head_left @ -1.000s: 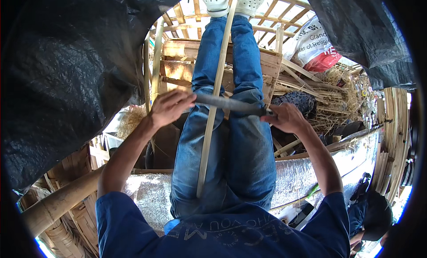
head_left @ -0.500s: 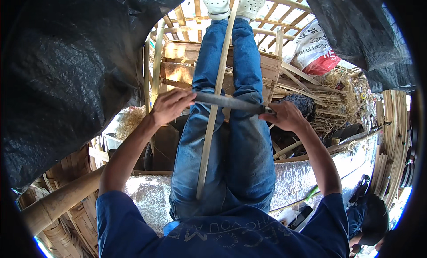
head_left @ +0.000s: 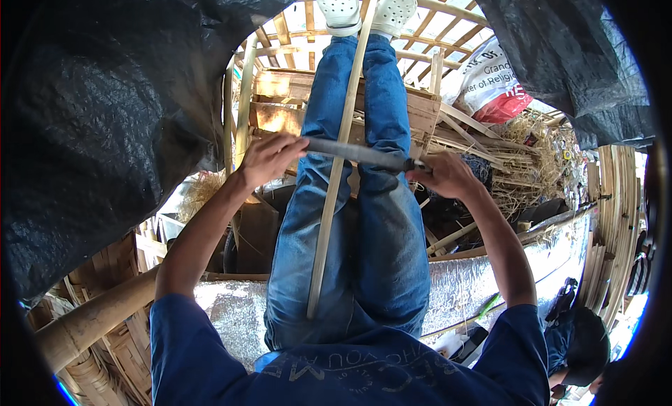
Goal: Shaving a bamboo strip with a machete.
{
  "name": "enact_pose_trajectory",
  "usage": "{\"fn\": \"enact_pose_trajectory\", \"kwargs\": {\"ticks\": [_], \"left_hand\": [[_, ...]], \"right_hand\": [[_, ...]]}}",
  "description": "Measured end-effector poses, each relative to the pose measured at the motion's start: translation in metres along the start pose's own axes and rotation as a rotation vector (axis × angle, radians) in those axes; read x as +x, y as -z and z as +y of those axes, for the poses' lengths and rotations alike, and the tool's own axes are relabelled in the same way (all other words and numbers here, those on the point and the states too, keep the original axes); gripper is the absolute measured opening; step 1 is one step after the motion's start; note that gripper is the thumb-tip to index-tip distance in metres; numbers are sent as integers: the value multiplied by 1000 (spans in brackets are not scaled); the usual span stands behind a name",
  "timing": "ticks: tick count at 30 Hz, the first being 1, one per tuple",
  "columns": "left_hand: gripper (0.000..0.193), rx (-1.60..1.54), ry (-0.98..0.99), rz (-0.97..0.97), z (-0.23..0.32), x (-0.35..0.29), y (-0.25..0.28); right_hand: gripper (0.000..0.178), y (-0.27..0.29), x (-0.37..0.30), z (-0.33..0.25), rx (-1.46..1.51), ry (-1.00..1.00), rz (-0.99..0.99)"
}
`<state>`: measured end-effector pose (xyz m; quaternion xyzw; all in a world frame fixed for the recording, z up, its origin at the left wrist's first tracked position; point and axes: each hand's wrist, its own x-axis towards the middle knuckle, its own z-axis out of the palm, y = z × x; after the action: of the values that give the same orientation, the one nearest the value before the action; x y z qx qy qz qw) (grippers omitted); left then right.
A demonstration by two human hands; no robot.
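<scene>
A long dark-grey knife blade [head_left: 374, 157] lies crosswise over a pale bamboo strip [head_left: 329, 220]. My left hand [head_left: 271, 158] pinches the blade's far-left end. My right hand [head_left: 448, 173] is closed round the handle at the other end, and the fingers mostly cover that handle. The strip runs lengthwise over my legs in blue jeans [head_left: 388, 231], from between my white clogs [head_left: 339, 7] down to my lap. Where blade and strip cross, just above my knees, I cannot tell how firmly they touch.
Black plastic sheeting [head_left: 105, 119] hangs at the left and upper right. Wooden boards [head_left: 280, 84] and a slatted bamboo frame stand ahead. Straw and split sticks [head_left: 518, 161] pile up at the right. A bamboo pole [head_left: 98, 311] lies at the left, and another person [head_left: 581, 343] is at the lower right.
Both hands and the knife have shifted slightly away from my body, along the strip. My grip on each end of the knife looks the same.
</scene>
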<state>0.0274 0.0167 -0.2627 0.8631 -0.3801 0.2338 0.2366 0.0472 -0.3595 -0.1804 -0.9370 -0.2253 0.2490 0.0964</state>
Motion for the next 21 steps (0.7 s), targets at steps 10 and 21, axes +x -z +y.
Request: {"fn": "enact_pose_trajectory", "kwargs": {"ticks": [10, 21], "left_hand": [[34, -39, -14, 41, -5, 12, -3], [38, -10, -17, 30, 39, -11, 16]], "right_hand": [[66, -5, 14, 11, -42, 18, 31], [64, -10, -30, -10, -34, 36, -103]]}}
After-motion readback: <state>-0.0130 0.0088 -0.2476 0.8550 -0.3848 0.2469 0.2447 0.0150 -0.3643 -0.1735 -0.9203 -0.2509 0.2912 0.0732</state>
